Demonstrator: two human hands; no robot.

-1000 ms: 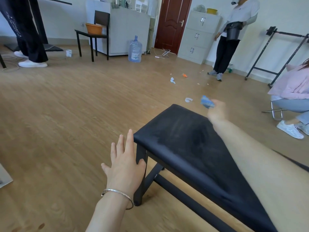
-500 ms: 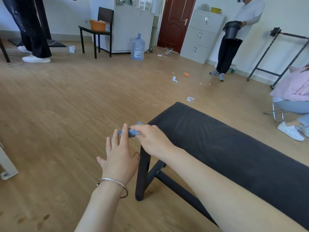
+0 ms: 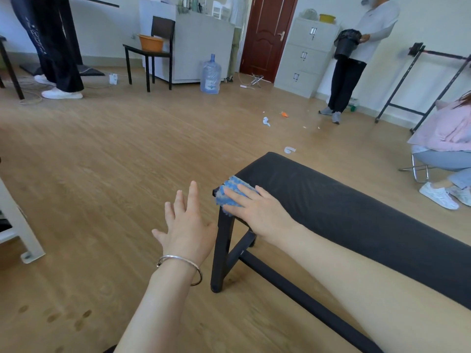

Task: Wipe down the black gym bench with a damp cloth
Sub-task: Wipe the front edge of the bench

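Note:
The black gym bench (image 3: pixel 344 200) runs from the middle of the view toward the lower right, its padded top on a black metal frame. A blue and white cloth (image 3: pixel 230 191) lies on the bench's near-left corner. My right hand (image 3: pixel 257 210) presses flat on the cloth, fingers pointing left, covering its right part. My left hand (image 3: pixel 188 228), with a silver bangle on the wrist, hovers over the floor just left of the bench leg, fingers spread, holding nothing.
Scraps of litter (image 3: pixel 266 121) lie on the wooden floor beyond the bench. A person on a stool (image 3: pixel 448 146) sits at the right. One person stands at the back right with a black bin (image 3: pixel 345 45), another at the far left. A water jug (image 3: pixel 210 75) and a chair (image 3: pixel 150 54) stand at the back.
My right hand swept the cloth from the bench's far corner to the near-left corner, then settled flat on top of that corner. My left hand stayed beside the bench leg.

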